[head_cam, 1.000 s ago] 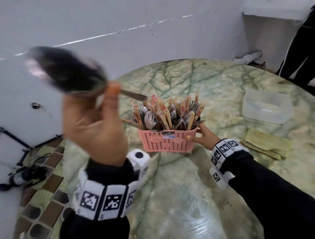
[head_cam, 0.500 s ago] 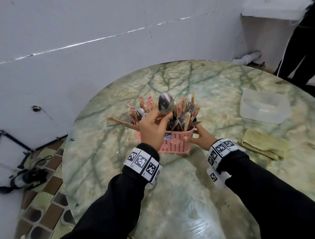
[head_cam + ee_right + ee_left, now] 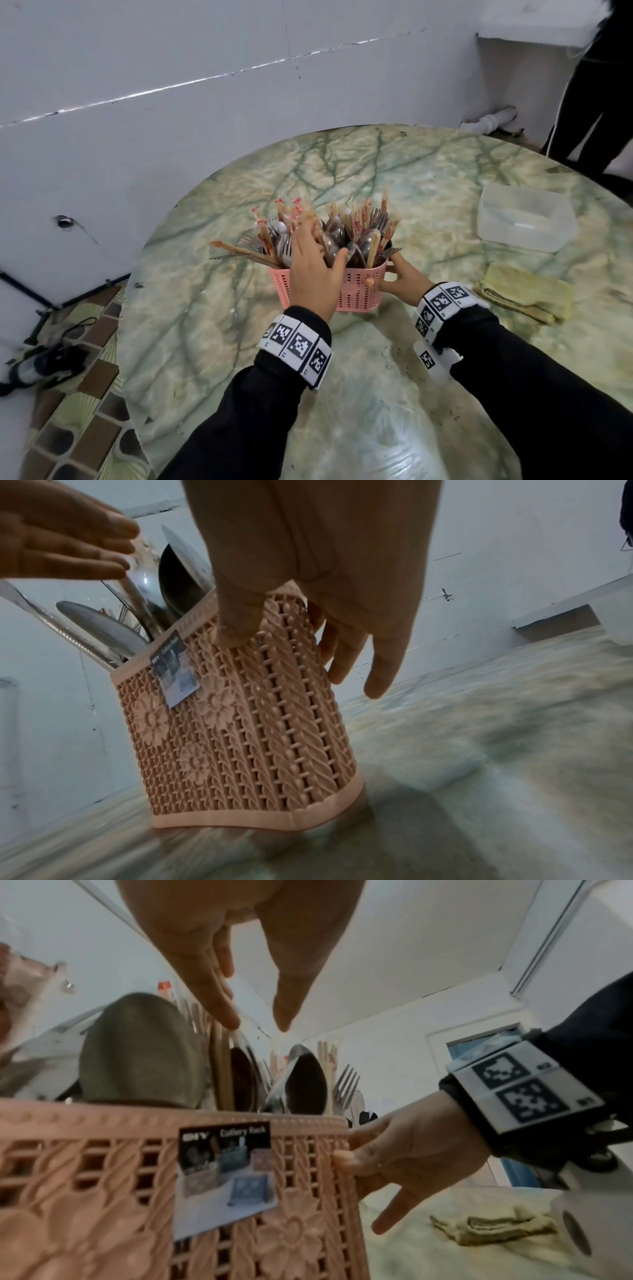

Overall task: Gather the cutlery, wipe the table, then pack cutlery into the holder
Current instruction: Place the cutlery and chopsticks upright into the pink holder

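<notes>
At the centre of the head view a pink cutlery holder [image 3: 356, 291] stands on the green marbled table [image 3: 191, 335], crammed with spoons [image 3: 334, 228], forks and wrapped chopsticks [image 3: 293, 214]. The left hand [image 3: 313, 270] hovers over its rim with fingers straight and loosely apart, holding nothing. The right hand [image 3: 402, 277] steadies the holder's right side — thumb on the front wall, fingers [image 3: 337, 653] behind it. At the right of the frame lie a folded yellow cloth [image 3: 524, 294] and, above it, a clear plastic container [image 3: 527, 219].
</notes>
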